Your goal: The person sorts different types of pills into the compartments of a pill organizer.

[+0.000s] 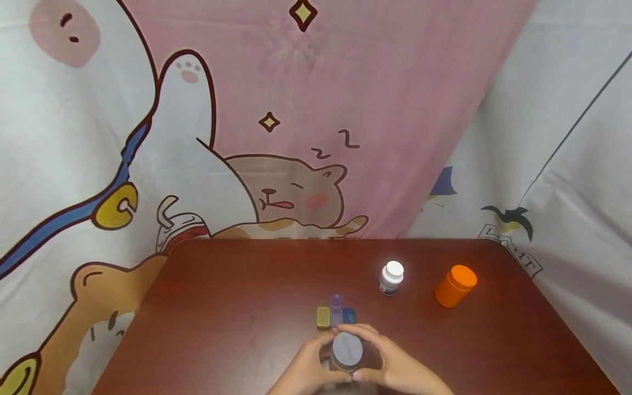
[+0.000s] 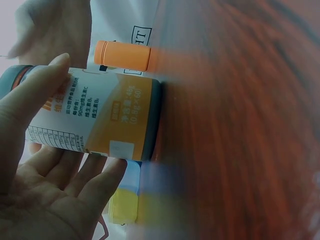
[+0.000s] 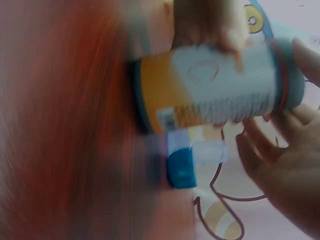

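Fingers (image 2: 105, 182) of left hand (image 1: 311, 361) and right hand (image 1: 392, 361) curve around the bottle (image 1: 347, 349).

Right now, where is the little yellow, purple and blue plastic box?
In the head view, the little box sits on the reddish-brown table, just beyond the round grey-lidded bottle and to the left of the small white plastic bottle.
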The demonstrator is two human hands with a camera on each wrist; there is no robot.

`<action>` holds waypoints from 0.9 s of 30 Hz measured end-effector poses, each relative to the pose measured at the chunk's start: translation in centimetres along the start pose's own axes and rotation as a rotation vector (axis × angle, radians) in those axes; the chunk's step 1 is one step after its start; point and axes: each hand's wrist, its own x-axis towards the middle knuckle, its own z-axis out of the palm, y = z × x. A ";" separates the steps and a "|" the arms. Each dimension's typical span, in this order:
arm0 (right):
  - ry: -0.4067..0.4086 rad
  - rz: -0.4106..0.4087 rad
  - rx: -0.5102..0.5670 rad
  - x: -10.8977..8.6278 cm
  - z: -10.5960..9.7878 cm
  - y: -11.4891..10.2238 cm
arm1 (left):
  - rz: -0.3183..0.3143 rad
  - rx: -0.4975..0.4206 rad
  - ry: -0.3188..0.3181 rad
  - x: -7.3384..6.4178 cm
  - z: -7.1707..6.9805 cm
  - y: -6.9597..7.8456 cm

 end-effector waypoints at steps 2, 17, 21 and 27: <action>0.044 0.032 -0.010 -0.5 0.6 -0.3 | 0.005 0.015 -0.003 0.0 0.0 0.0; 0.689 0.136 -0.138 -2.2 5.4 -0.7 | -0.007 -0.031 -0.006 0.1 0.1 0.1; 0.726 0.039 -0.193 -1.9 5.8 -0.2 | -0.004 -0.019 0.001 0.1 0.0 0.2; 0.621 -0.099 -0.221 -1.4 4.9 0.9 | -0.001 0.004 -0.004 0.0 0.0 0.1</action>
